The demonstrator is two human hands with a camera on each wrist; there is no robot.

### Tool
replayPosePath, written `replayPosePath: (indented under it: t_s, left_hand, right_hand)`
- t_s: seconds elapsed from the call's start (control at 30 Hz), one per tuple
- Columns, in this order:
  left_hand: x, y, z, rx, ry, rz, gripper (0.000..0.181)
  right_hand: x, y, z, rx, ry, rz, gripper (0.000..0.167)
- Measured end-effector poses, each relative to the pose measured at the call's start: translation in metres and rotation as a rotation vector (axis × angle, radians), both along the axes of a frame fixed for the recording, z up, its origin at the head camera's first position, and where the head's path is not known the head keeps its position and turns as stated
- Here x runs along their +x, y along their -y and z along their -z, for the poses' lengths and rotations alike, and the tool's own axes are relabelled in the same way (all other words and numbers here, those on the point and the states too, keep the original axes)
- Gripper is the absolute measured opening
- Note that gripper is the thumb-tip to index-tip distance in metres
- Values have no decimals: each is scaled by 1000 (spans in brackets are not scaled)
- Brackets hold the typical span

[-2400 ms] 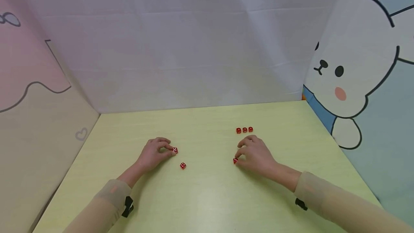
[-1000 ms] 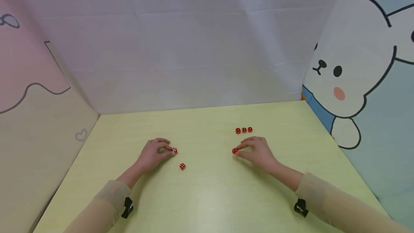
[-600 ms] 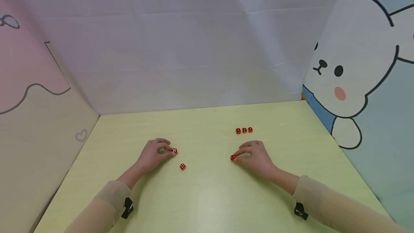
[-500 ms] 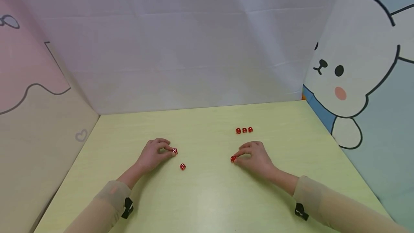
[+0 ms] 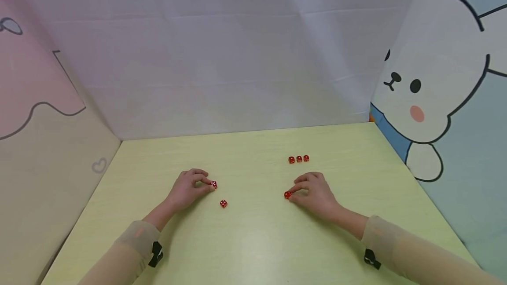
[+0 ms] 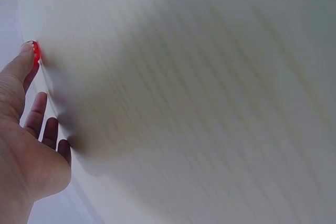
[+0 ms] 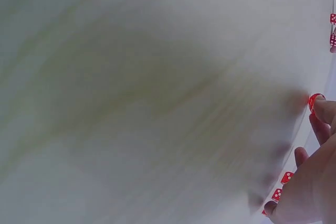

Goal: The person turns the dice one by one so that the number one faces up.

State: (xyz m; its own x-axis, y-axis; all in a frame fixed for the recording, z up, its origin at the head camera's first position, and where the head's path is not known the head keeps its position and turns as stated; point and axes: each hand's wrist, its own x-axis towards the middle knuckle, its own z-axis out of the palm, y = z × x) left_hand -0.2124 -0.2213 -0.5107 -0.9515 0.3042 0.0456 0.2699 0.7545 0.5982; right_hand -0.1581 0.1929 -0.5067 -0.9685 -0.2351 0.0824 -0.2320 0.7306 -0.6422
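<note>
Between thumb and forefinger, my left hand (image 5: 192,189) pinches a red die (image 5: 214,184) with white pips at the left middle of the table. A second red die (image 5: 223,203) lies loose just nearer and to the right of it. My right hand (image 5: 315,193) pinches another red die (image 5: 288,195) by its sides, right of centre. In the right wrist view that die (image 7: 315,102) is partly covered by the thumb. Beyond the right hand, three red dice stand in a short row, the middle one (image 5: 299,159) among them.
The pale wooden table (image 5: 253,250) ends at a white cloth backdrop (image 5: 237,65). A panel with a cartoon rabbit (image 5: 431,100) borders the right side, and a pink and cream panel (image 5: 43,162) the left. Both forearms wear beige sleeves with black straps.
My right hand took hold of its die, lifted or shifted it away from me, then brought it back nearer and slightly right. My left hand and the other dice stay put.
</note>
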Motion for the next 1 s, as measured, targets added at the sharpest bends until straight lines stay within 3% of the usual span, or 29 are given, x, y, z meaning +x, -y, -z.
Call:
replayPosePath:
  t_s: [0.63, 1.0]
  left_hand:
    - [-1, 0, -11, -21, -7, 5, 12]
    - [-1, 0, -17, -18, 2, -2, 13]
  right_hand:
    - [3, -6, -6, 38, -98, -22, 8]
    - [2, -7, -8, 65, -114, -20, 14]
